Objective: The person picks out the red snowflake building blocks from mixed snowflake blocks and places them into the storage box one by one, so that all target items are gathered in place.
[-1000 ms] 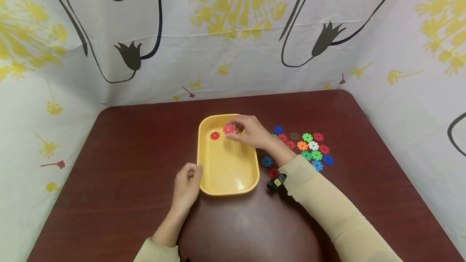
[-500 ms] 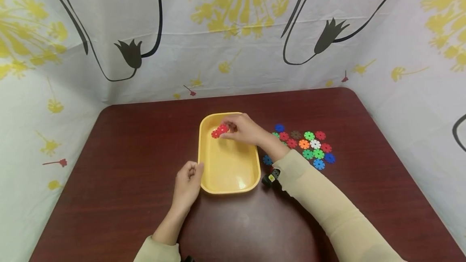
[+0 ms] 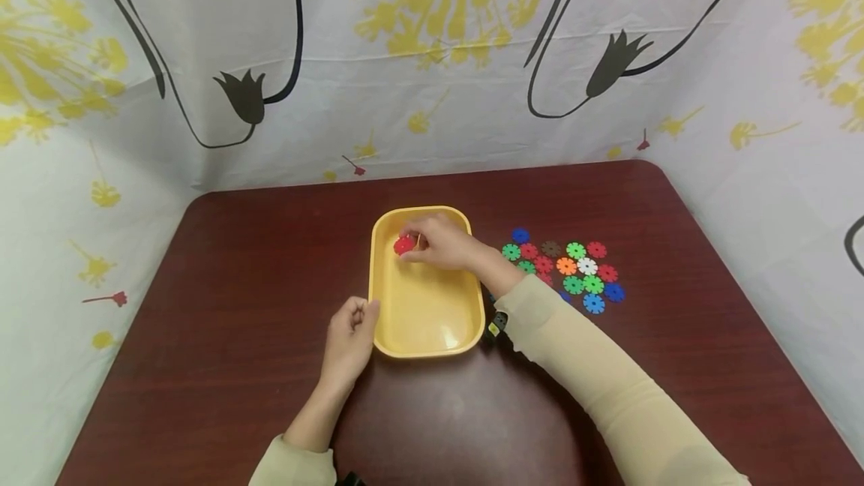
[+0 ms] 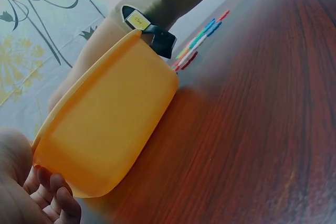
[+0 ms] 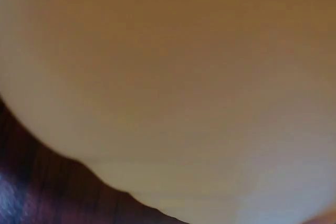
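Note:
A yellow tray (image 3: 425,325) lies in the middle of the dark red table (image 3: 202,306). My right hand (image 3: 439,242) reaches over the tray's far end and pinches a red snowflake disc (image 3: 403,245), low over the tray floor. The other red disc seen there is hidden under it or the fingers. My left hand (image 3: 351,336) rests on the table against the tray's near-left rim, fingers loosely curled and holding nothing. The left wrist view shows the tray's outer wall (image 4: 105,129) close to my fingertips (image 4: 58,198). The right wrist view is a blur of yellow tray (image 5: 168,77).
A cluster of several coloured snowflake discs (image 3: 574,268) lies on the table right of the tray. A small black device with a yellow label (image 3: 496,323) sits on my right wrist. Patterned fabric walls (image 3: 432,58) close in the table at the back and sides.
My right hand has carried the red disc leftward and down across the tray's far end, onto the spot where the other red disc lay. My left hand has stayed put.

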`<move>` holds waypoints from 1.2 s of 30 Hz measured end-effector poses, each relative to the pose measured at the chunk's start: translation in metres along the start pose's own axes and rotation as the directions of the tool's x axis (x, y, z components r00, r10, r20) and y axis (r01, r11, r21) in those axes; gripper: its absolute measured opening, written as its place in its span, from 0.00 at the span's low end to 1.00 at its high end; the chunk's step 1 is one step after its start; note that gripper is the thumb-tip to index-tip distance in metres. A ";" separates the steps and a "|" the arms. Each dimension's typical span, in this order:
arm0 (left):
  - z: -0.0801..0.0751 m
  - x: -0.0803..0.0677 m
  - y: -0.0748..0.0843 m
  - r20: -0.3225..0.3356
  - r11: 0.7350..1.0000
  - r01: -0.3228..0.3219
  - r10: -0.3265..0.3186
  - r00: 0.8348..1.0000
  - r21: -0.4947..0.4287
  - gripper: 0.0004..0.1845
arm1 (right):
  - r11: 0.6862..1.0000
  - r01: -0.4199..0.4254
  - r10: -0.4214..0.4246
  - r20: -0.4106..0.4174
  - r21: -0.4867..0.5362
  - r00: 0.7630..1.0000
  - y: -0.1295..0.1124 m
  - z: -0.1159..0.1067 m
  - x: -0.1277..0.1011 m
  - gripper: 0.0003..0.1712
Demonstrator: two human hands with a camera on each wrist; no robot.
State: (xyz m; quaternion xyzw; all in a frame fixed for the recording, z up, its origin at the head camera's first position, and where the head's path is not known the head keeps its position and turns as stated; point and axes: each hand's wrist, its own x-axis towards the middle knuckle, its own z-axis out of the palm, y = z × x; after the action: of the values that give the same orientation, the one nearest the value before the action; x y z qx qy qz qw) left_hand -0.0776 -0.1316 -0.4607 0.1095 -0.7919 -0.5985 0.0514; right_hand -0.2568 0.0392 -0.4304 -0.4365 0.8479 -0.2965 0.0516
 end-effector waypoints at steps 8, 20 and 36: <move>0.000 0.001 0.000 0.002 1.000 0.000 0.000 1.000 -0.016 0.15 | 1.000 -0.007 0.009 0.065 -0.027 0.998 -0.001 0.005 0.005 0.15; -0.002 0.003 0.000 0.010 1.000 0.018 -0.018 1.000 -0.017 0.15 | 0.996 -0.092 0.093 0.146 -0.010 0.985 -0.002 0.006 0.005 0.18; -0.006 -0.010 0.038 0.003 0.999 0.030 -0.030 1.000 0.027 0.11 | 0.999 0.040 -0.033 0.244 -0.023 0.969 -0.004 0.009 0.004 0.17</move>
State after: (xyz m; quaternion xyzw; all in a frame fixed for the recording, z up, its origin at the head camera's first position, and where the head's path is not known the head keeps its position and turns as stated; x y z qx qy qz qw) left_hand -0.0707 -0.1246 -0.4221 0.1209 -0.7982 -0.5888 0.0395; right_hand -0.2535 0.0307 -0.4348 -0.4857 0.8311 -0.2295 0.1439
